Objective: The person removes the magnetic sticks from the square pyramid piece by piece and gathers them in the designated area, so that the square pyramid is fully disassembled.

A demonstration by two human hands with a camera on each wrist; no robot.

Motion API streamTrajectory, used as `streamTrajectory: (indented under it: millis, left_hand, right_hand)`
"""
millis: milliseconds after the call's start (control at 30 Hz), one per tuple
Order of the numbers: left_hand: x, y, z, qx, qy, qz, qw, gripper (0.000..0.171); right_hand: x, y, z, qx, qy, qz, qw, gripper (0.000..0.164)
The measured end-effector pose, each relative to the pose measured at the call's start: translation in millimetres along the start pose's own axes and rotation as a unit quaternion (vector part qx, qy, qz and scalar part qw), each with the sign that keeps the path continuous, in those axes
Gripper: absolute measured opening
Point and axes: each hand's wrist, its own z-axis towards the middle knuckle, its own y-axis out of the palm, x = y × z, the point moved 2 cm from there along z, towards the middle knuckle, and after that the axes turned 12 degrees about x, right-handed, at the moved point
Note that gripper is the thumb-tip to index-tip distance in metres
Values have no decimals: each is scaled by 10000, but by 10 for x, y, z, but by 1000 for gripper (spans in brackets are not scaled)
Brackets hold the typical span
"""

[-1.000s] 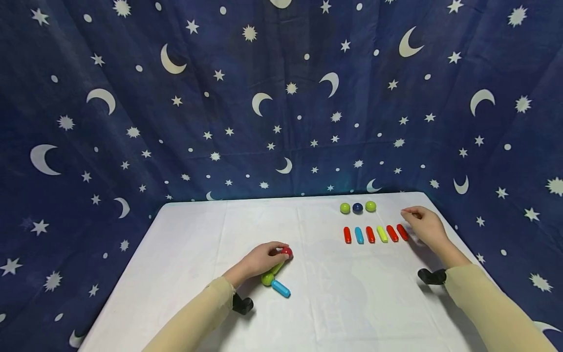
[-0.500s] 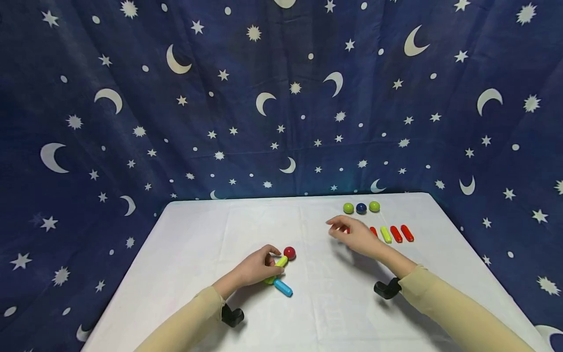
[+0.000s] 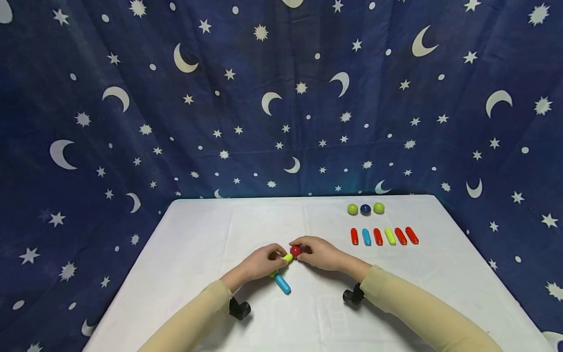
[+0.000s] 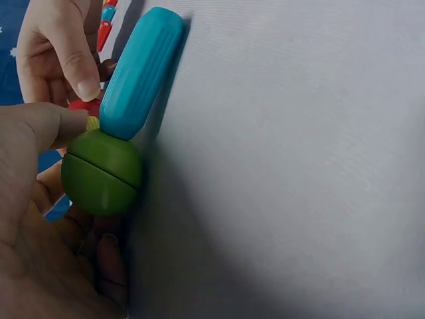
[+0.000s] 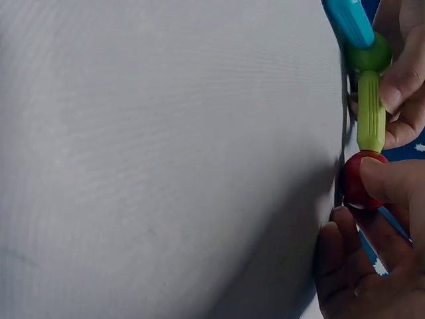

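In the head view, my left hand (image 3: 259, 264) pinches a yellow-green toy stick (image 3: 288, 257). My right hand (image 3: 323, 253) holds a red ball (image 3: 295, 252) between thumb and fingers, right at that stick's far end. A green ball (image 4: 103, 173), with a seam around it, sits at the stick's near end and is mostly behind my left hand in the head view. From the green ball a blue stick (image 3: 283, 284) points off at an angle, close over the white table. The right wrist view shows blue stick, green ball, yellow-green stick (image 5: 370, 109) and red ball end to end.
At the table's back right stand two green balls (image 3: 352, 209) and a dark blue ball (image 3: 365, 209). Before them lies a row of several sticks, such as a red stick (image 3: 354, 236), a blue stick (image 3: 367, 237) and a yellow stick (image 3: 390, 236). A starry curtain (image 3: 246, 98) hangs behind.
My right hand has come left from beside the stick row and taken hold of the red ball. My left hand has let go of that ball and now grips the yellow-green stick.
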Motion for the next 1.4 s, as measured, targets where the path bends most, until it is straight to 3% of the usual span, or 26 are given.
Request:
streamTrajectory:
  millis: [333,900,1133,1400]
  left_hand:
    - [17,-4,15,34,-104,-20,9999,21]
    - [30,-19,36,-39,-270,-149,9995,20]
    - [42,-6,18,-48,-62,-2,10000,15]
    - [25,2,-5,-158,-20,70,9998,15]
  right_hand:
    - [6,-8,12,106,-46,15,9999,31]
    - [3,5,44,183,-70,-447,9988,27]
    - [131,-45,59,564,522,112,9970,26]
    - [234,-152,-44,636,588,1102,9901,35]
